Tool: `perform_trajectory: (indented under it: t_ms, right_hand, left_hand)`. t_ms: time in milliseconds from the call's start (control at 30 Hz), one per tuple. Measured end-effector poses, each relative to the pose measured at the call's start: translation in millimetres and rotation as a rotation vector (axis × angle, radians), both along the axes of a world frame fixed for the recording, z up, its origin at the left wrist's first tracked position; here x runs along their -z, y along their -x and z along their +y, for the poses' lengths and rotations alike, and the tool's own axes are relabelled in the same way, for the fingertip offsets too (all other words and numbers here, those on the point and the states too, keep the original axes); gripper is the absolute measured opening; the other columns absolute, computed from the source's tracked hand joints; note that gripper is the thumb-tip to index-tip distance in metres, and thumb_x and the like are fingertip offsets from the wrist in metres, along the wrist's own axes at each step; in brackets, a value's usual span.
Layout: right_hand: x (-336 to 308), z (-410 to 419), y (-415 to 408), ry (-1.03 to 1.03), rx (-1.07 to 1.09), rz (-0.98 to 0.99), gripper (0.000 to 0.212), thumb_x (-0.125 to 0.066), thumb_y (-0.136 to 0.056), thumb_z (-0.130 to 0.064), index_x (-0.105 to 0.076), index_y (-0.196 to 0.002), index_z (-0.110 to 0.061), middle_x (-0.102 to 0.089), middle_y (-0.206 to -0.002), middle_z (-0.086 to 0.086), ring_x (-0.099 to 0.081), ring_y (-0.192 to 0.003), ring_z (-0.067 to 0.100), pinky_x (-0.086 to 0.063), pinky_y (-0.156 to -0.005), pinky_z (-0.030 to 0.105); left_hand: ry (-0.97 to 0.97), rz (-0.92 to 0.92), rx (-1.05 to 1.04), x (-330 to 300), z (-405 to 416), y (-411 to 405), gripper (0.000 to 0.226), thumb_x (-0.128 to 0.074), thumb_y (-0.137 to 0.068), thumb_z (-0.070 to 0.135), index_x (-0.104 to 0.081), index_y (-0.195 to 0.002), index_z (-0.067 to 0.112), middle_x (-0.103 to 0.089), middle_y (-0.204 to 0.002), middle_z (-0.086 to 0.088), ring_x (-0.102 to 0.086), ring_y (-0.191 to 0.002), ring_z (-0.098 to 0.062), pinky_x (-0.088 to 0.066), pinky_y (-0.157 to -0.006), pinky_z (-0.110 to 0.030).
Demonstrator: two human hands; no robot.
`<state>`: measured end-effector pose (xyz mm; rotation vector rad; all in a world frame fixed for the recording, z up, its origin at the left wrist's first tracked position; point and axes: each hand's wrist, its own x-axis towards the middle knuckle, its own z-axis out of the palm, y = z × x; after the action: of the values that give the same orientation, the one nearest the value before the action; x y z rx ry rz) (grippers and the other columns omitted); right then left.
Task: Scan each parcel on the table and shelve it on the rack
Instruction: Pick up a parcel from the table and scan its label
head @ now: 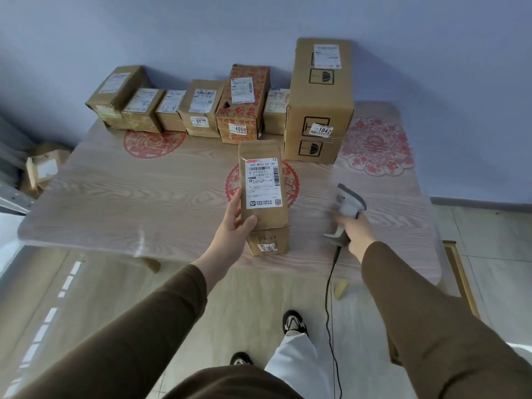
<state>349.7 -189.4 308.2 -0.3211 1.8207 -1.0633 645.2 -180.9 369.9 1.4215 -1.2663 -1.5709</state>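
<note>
One parcel (263, 194) was in your grasp, a long kraft-paper-wrapped box that you held tipped up over the middle of the table (121, 203), its lower end close to or resting on the wood-grain top; which of the two I could not tell. Your left hand (234, 226) was closed around its lower left edge, thumb across the front and fingers behind, low enough to leave the white shipping label (262, 182) wholly uncovered and facing you. That looked deliberate: the barcodes sat high on the label, clear of your thumb.

Your right hand (352, 228) was wrapped tight around the grip of the corded handheld scanner (349, 207), just to the right of the parcel. Its head pointed up and away toward the far boxes, not at the label, so I judged the scan not yet made; you would have needed to swing the head left onto the barcode. The cable (331, 286) hung off the table's near edge toward the floor, with enough slack for that.

Seven more boxes stood in a row along the far edge against the wall, labels turned toward you, from a low carton (116, 93) at the left, past the red-printed box marked 4068 (244, 105), to the tall one marked 1042 (319, 102). They were presumably lined up to be taken in turn. The rack (11, 180) showed only as grey metal at the far left edge.
</note>
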Motion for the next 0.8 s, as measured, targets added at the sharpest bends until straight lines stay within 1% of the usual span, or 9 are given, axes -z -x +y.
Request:
perform_trajectory:
  t_ms: [67, 167, 233, 300, 367, 500, 600, 700, 800]
  right_hand:
    - [-21.8, 3.3, -8.6, 0.113, 0.011, -0.068, 0.035, -0.068, -0.099, -0.010, -0.057, -0.133, -0.009, -0.069, -0.117, 0.014, -0.067, -0.091, 0.026, -0.058, -0.085, 0.044]
    - [-66.4, 14.3, -29.9, 0.298, -0.033, -0.168, 0.028, -0.063, -0.103, -0.016, -0.060, -0.129, -0.008, -0.071, -0.100, 0.013, -0.064, -0.072, 0.020, -0.057, -0.065, 0.036]
    - [-93.2, 22.0, -46.3, 0.408, -0.122, -0.139, 0.024, -0.065, -0.101, -0.015, -0.061, -0.124, -0.008, -0.075, -0.102, 0.013, -0.066, -0.066, 0.018, -0.059, -0.058, 0.033]
    - [-113.9, 29.9, -67.6, 0.468, -0.181, -0.044, 0.026, -0.069, -0.098, -0.014, -0.059, -0.122, -0.009, -0.075, -0.104, 0.010, -0.067, -0.064, 0.015, -0.057, -0.053, 0.031]
    - [-126.2, 33.1, -90.2, 0.498, -0.217, 0.061, 0.025, -0.071, -0.096, -0.014, -0.056, -0.117, -0.011, -0.072, -0.097, 0.008, -0.064, -0.061, 0.013, -0.054, -0.050, 0.031]
    - [-126.7, 27.9, -127.0, 0.502, -0.263, 0.196, 0.023, -0.070, -0.096, -0.015, -0.051, -0.109, -0.015, -0.065, -0.085, 0.006, -0.060, -0.055, 0.010, -0.050, -0.046, 0.029]
    - [-126.0, 22.9, -140.7, 0.483, -0.272, 0.251, 0.024, -0.069, -0.096, -0.015, -0.050, -0.111, -0.014, -0.065, -0.086, 0.007, -0.057, -0.051, 0.004, -0.049, -0.045, 0.027]
    - [-125.6, 19.4, -144.6, 0.474, -0.278, 0.282, 0.024, -0.067, -0.096, -0.014, -0.049, -0.112, -0.015, -0.064, -0.085, 0.005, -0.056, -0.049, 0.000, -0.049, -0.046, 0.027]
    - [-124.6, 18.6, -145.8, 0.471, -0.299, 0.322, 0.023, -0.066, -0.097, -0.015, -0.049, -0.112, -0.017, -0.063, -0.085, 0.002, -0.056, -0.049, 0.000, -0.049, -0.047, 0.025]
  left_hand:
    - [-0.007, 0.011, -0.002, 0.6, -0.1, -0.8, 0.072, -0.054, -0.106, 0.017, -0.018, -0.160, 0.050, -0.055, -0.148, 0.010, -0.057, -0.133, -0.013, -0.050, -0.111, -0.041]
    - [-0.017, 0.016, -0.015, 0.2, 1.2, 1.4, 0.071, -0.054, -0.107, 0.019, -0.017, -0.160, 0.049, -0.054, -0.147, 0.011, -0.057, -0.132, -0.012, -0.051, -0.110, -0.039]
    - [-0.014, 0.016, -0.019, 0.3, 1.9, 2.7, 0.071, -0.054, -0.107, 0.020, -0.017, -0.161, 0.048, -0.054, -0.148, 0.010, -0.057, -0.131, -0.011, -0.051, -0.109, -0.036]
    - [-0.009, 0.012, -0.021, -0.8, 2.4, 3.9, 0.071, -0.055, -0.107, 0.021, -0.017, -0.162, 0.045, -0.053, -0.146, 0.012, -0.057, -0.129, -0.006, -0.052, -0.102, -0.026]
    - [-0.006, 0.008, -0.025, -3.4, 3.0, 5.6, 0.070, -0.054, -0.107, 0.019, -0.017, -0.162, 0.043, -0.054, -0.141, 0.015, -0.056, -0.125, -0.003, -0.052, -0.093, -0.016]
    - [0.007, 0.010, -0.041, -6.4, 3.8, 8.6, 0.070, -0.054, -0.107, 0.015, -0.018, -0.162, 0.040, -0.055, -0.144, 0.006, -0.058, -0.124, -0.010, -0.053, -0.086, -0.014]
    - [0.005, 0.006, -0.036, -9.7, 6.0, 8.1, 0.070, -0.052, -0.107, 0.015, -0.017, -0.162, 0.040, -0.055, -0.140, 0.009, -0.060, -0.115, -0.001, -0.053, -0.079, -0.011]
    - [0.003, 0.005, -0.024, -13.1, 6.5, 6.7, 0.070, -0.052, -0.107, 0.016, -0.016, -0.162, 0.042, -0.053, -0.138, 0.013, -0.059, -0.111, 0.006, -0.053, -0.078, -0.011]
    - [-0.006, 0.006, -0.023, -15.3, 5.9, 6.8, 0.070, -0.051, -0.107, 0.015, -0.016, -0.162, 0.042, -0.052, -0.139, 0.014, -0.059, -0.110, 0.005, -0.054, -0.080, -0.013]
